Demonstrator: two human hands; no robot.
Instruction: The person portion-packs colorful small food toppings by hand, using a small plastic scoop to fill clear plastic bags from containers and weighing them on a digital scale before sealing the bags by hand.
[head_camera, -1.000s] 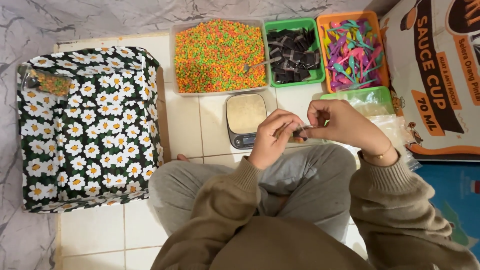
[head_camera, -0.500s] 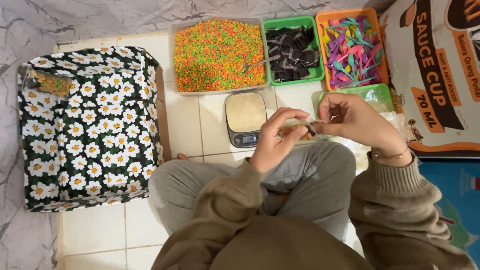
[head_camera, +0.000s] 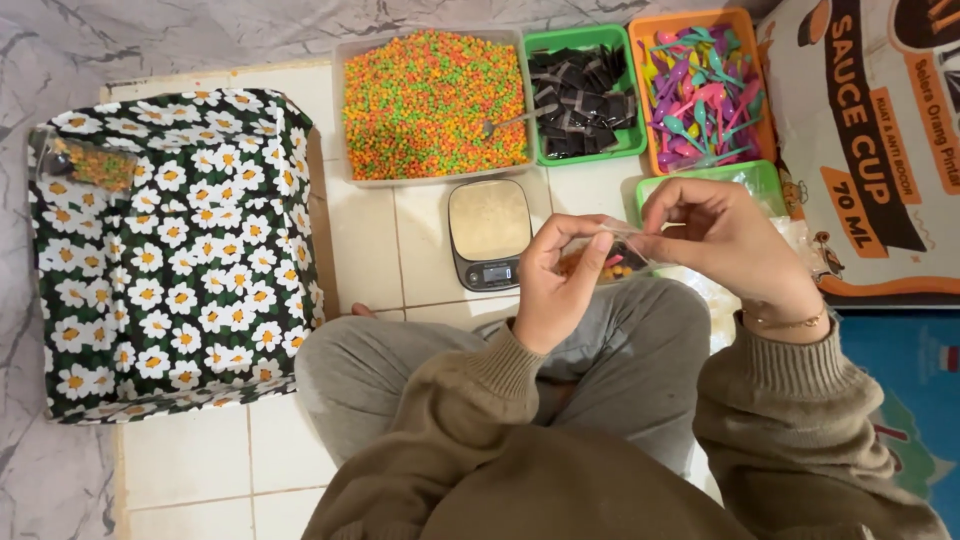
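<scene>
- Pinching a small clear packet (head_camera: 612, 262) of orange and green bits at frame centre, the left hand (head_camera: 560, 285) and right hand (head_camera: 715, 235) both grip it above the lap.
- Bare tiled floor (head_camera: 370, 235) shows between the knees and the kitchen scale (head_camera: 489, 232).
- Ahead sit a clear tray of coloured pellets (head_camera: 432, 105), a green bin of dark sachets (head_camera: 585, 95) and an orange bin of plastic spoons (head_camera: 700, 90).
- A daisy-print box (head_camera: 170, 250) crowds the left; a printed carton (head_camera: 870, 140) the right.
</scene>
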